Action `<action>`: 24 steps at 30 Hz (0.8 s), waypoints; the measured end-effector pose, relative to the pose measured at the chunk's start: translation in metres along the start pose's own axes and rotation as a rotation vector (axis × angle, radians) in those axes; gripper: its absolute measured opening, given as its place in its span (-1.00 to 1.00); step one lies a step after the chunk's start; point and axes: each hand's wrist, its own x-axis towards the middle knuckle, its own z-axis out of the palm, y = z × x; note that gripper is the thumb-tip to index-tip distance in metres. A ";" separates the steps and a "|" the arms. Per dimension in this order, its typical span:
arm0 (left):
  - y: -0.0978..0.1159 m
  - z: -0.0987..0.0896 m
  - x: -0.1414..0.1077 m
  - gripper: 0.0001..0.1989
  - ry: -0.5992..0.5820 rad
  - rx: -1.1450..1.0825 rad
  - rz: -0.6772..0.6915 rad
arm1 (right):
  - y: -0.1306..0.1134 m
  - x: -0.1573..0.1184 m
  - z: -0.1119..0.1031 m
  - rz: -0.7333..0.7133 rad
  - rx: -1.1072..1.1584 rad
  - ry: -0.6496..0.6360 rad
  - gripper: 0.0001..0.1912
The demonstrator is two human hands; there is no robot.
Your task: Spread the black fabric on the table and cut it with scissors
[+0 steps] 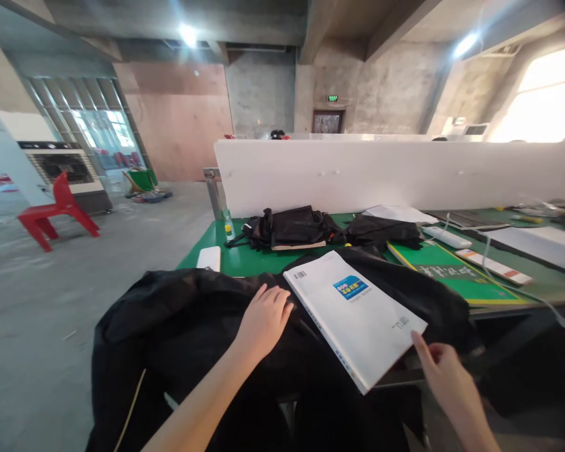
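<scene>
One long white partition (381, 176) spans the far side of the green table (195, 254), and from where I stand these are the biggest things near the person. Next comes a heap of black cloth (179, 314), draped over the near edge of the table and down in front of the person. A red chair (59, 210) stands on the floor, well apart to the left. Close to the partition lies a black bag (296, 226); a green book (456, 273) lies flat toward the right.

The white book (353, 326), a blue patch on its cover, rests slantwise on the black cloth, between the two hands, its lower end jutting toward the person. The left hand (266, 317) is back upward over the cloth, fingers loosely bent and slightly parted, tips just beside the book's spine; I can't tell whether they nip anything underneath. The right hand (445, 370) has its thumb stretched to the book's lower right corner, the other fingers curled; whether it pinches the corner, I can't tell.

Smallest are a white box (209, 258) and a bottle (228, 229) near the table's left end.
</scene>
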 end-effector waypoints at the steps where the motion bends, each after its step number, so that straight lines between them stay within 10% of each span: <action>1: 0.003 0.006 0.004 -0.63 -0.055 -0.013 -0.033 | 0.005 -0.002 0.008 0.041 0.109 -0.151 -0.49; 6: -0.015 0.031 0.027 -0.56 -0.286 -0.017 -0.172 | -0.018 -0.025 0.038 0.375 0.977 -0.472 -0.55; 11: -0.043 0.057 0.040 -0.51 -0.464 -0.077 -0.159 | -0.039 -0.042 0.036 0.232 0.858 -0.480 -0.56; 24: -0.061 0.079 0.103 -0.06 -0.587 -0.309 -0.070 | -0.054 -0.082 -0.044 0.236 1.216 0.039 -0.49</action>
